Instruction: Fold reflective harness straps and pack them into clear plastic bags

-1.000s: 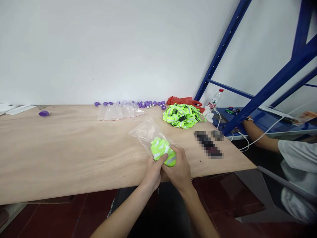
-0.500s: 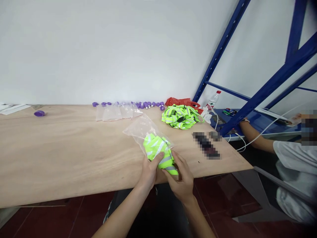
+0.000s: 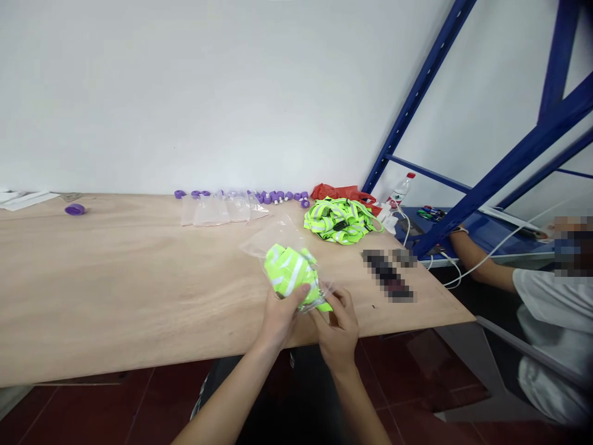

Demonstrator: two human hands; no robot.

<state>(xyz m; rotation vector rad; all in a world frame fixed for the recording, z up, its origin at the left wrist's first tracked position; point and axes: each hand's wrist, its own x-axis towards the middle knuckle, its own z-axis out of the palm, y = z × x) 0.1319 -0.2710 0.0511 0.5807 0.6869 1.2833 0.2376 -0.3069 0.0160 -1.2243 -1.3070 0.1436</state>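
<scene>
A folded neon-green reflective strap bundle (image 3: 290,272) with silver-white stripes lies mostly inside a clear plastic bag (image 3: 273,236), above the table's front edge. My left hand (image 3: 280,314) grips the bag and bundle from the left, thumb on top. At the bag's mouth on the right, the fingers of my right hand (image 3: 338,324) pinch the plastic edge near the last green end sticking out. Behind them sits a loose heap of the same green reflective straps (image 3: 343,221) with a black buckle.
Flat clear bags (image 3: 215,210) and several purple rolls (image 3: 278,196) line the wall side of the wooden table (image 3: 139,278). A red bag (image 3: 338,191), a bottle (image 3: 401,190) and a blue metal frame (image 3: 486,167) stand right. Another person's arm (image 3: 484,262) rests beyond.
The green bundle sits deeper in the bag, with less of it sticking out. My right hand has shifted slightly, its fingers drawn together on the bag's mouth.
</scene>
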